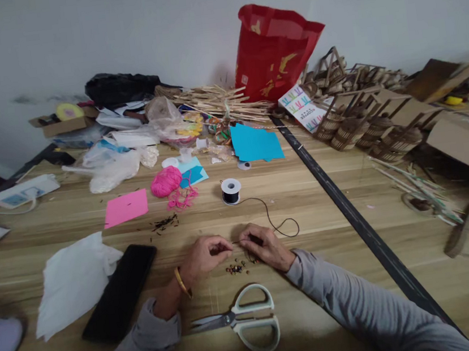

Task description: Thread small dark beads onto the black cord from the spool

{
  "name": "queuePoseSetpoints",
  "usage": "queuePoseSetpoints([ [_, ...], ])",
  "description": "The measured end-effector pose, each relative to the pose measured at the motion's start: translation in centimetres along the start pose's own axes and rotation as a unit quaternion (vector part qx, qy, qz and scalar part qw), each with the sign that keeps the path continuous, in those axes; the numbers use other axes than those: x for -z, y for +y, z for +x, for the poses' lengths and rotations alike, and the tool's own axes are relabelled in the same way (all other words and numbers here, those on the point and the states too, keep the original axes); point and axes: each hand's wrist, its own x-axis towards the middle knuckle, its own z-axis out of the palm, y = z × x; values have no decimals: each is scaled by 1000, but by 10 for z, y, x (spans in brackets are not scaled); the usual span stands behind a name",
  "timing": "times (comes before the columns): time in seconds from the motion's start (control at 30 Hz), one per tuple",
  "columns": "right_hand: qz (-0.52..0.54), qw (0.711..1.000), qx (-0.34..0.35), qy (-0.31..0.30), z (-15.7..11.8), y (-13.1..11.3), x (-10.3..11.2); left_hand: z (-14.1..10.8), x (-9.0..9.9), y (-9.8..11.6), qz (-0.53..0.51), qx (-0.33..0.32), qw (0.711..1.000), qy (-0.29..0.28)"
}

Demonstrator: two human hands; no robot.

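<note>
Head view shows left hand (210, 253) and right hand (264, 246) pinching dark cord (267, 212), spool (231, 192) at their twelve o'clock, beads (237, 268) at six; cord-handling seems underway, the next move probably calling for steadiness.

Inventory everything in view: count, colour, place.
tabletop: one, brown, throughout
spool: one, white, mid table
cord: one, black, trailing from spool
scissors: one, white-handled, foreground
beads: many, mixed, beyond scissors
phone: one, black, left side
tissue or cloth: one, white, beside phone
card: one, pink, left side
yarn: one ball, pink, beside card
bits: many, black, nearside of yarn
sheets: several, blue, beyond spool
bag: one, red, back centre
sticks: many, pale, beside bag
baskets: several, brown, back right
clutter: uncountable, mixed, back and sides
left hand: one, grey-sleeved, at cord
right hand: one, grey-sleeved, at cord
</note>
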Motion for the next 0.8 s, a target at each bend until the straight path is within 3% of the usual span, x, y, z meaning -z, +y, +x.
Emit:
queuePoseSetpoints([
  [0.23,9,1000,-13,3,0,-4,1,7,-7,-5,-135,12,990,41],
  [0.8,-2,1000,0,-16,-1,-4,1,8,-7,-10,-155,15,987,24],
])
